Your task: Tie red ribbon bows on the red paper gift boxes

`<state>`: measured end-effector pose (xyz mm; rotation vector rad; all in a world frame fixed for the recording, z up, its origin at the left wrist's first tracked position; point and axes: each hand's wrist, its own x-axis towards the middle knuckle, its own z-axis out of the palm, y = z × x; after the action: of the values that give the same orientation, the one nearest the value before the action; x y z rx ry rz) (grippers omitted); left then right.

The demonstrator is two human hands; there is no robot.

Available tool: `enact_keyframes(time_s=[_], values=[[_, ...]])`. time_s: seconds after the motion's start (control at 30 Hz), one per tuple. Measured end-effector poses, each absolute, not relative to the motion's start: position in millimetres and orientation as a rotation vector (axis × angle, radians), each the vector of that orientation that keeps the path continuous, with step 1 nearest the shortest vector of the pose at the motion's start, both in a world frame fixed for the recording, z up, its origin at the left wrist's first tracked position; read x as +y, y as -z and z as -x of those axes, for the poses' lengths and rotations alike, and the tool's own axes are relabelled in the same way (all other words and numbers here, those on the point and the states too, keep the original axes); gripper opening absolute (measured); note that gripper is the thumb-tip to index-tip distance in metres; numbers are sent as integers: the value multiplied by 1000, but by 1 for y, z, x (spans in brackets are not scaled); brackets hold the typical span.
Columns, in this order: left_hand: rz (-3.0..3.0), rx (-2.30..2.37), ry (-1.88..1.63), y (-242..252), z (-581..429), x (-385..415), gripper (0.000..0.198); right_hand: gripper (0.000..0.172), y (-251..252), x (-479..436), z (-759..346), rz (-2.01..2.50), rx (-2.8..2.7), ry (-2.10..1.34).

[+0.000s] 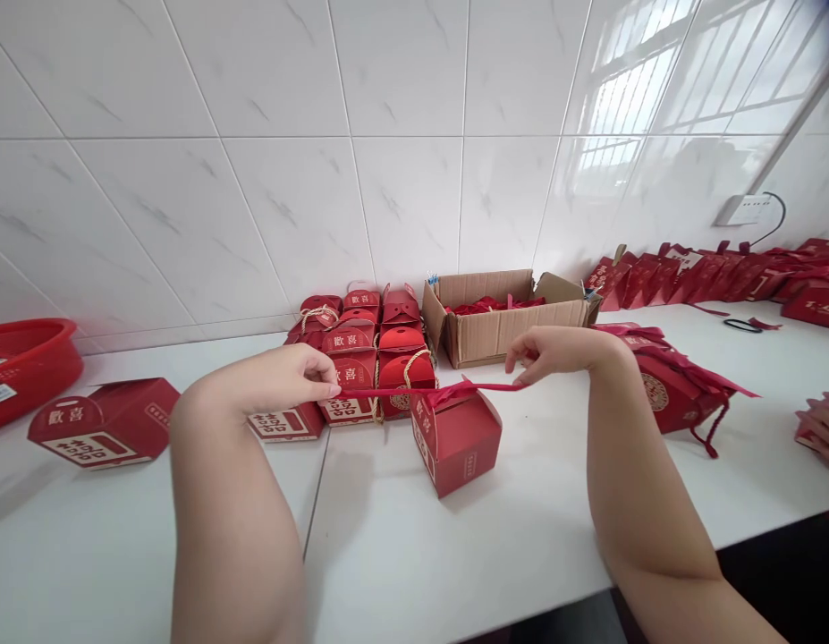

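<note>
A red ribbon is stretched level between my two hands, passing over the top of a small red gift box. My left hand pinches the ribbon's left end between thumb and fingertips. At the other end, my right hand pinches it with thumb and forefinger. The box stands upright on the white table, turned at an angle, with ribbon gathered at its top. Whether a knot is tied there I cannot make out.
Several red boxes stand stacked behind my left hand; another box lies farther left by a red basin. A cardboard carton holds red ribbons. On the right are a ribboned box, rows of bags and another person's hand.
</note>
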<state>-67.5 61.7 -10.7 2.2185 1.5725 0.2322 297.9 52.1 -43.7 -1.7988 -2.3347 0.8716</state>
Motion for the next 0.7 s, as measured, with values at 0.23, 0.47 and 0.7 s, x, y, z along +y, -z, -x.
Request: enact_keyframes(time_s=[0.23,0.47,0.7], values=[[-2162,1542,129,26,66,96,17,28,82,91,-309,1772,-2419,-1328],[-2130,1494,121,24,78,92,20,26,78,85,-318,1795,-2355,-1284],[-2279,1482,-158,8,69,71,28,41,57,65,-316,1828,-2282,-917]])
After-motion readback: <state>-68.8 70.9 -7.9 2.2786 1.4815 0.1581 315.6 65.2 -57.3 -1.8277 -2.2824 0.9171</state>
